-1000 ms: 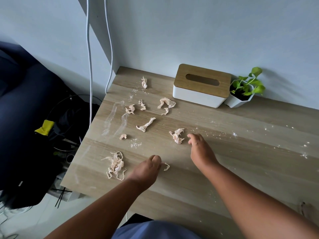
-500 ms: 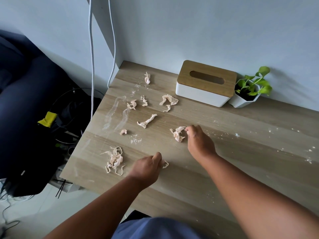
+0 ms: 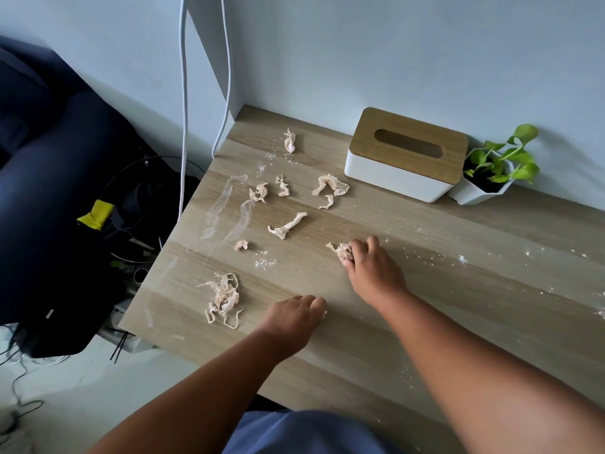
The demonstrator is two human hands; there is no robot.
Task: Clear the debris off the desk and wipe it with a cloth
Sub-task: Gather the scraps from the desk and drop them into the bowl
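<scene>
**Debris on the desk: pinched up scrap by scrap**

Debris scrap [image 3: 340, 250] pinched in curled right hand [image 3: 370, 267] at mid-desk [image 3: 491, 290]. Left hand [image 3: 294, 317] curled knuckles-up near the front edge, possibly over a small white bit (grip hidden, so could not tell). Lay beyond: tangled clump [image 3: 224, 298], twisted strip [image 3: 288, 226], further shreds toward the tissue box [image 3: 406, 152]. Best gathered into one palm, lifted rather than dragged, crumbs and streaks left for the cloth, none in view.

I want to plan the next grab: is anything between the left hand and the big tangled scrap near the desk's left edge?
Nothing visible. Only bare desk lies between the left hand and the tangled scrap.
</scene>
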